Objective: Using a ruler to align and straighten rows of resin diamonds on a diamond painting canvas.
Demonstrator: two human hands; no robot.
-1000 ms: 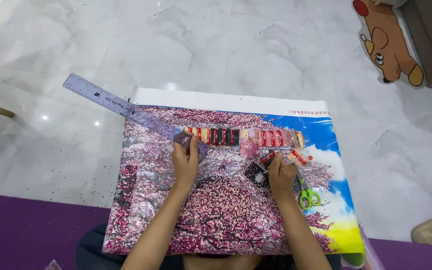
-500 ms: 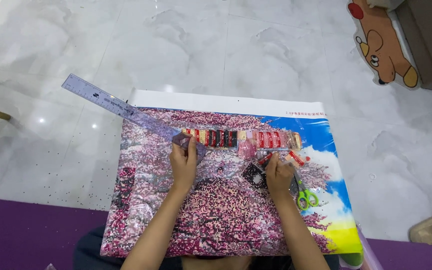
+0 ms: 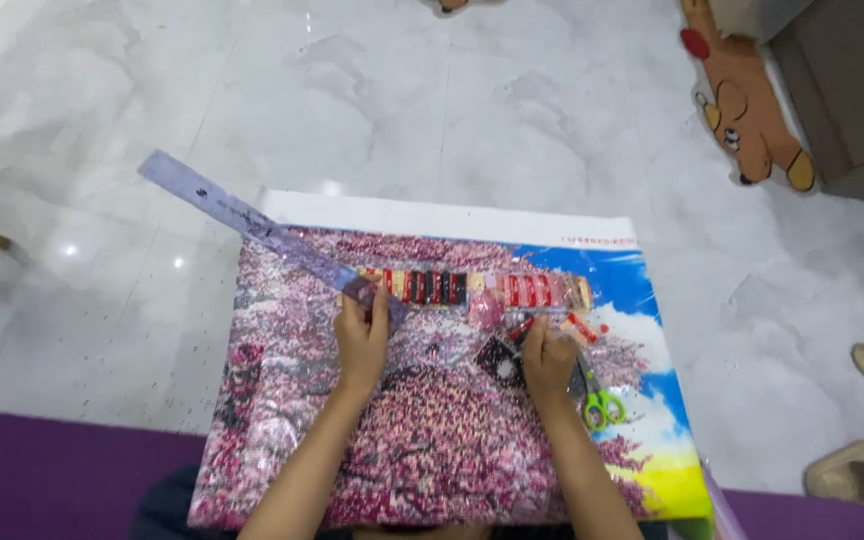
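Your left hand [image 3: 362, 335] is closed on the near end of the long clear ruler [image 3: 252, 225]. The ruler runs up and to the left from that grip, crosses the upper left corner of the picture canvas [image 3: 432, 440] and ends over the marble floor [image 3: 432, 100]. Your right hand [image 3: 549, 355] rests on the canvas to the right, fingers curled around a small red-tipped pen [image 3: 524, 326]; the grip itself is partly hidden. The two hands lie well apart. Between and just above them, a row of small bead packets [image 3: 472, 288] in red, black and pink lies across the canvas. A dark packet [image 3: 500, 358] sits just left of your right hand. Green-handled scissors [image 3: 600, 403] lie just right of that hand, near the blue part of the canvas.
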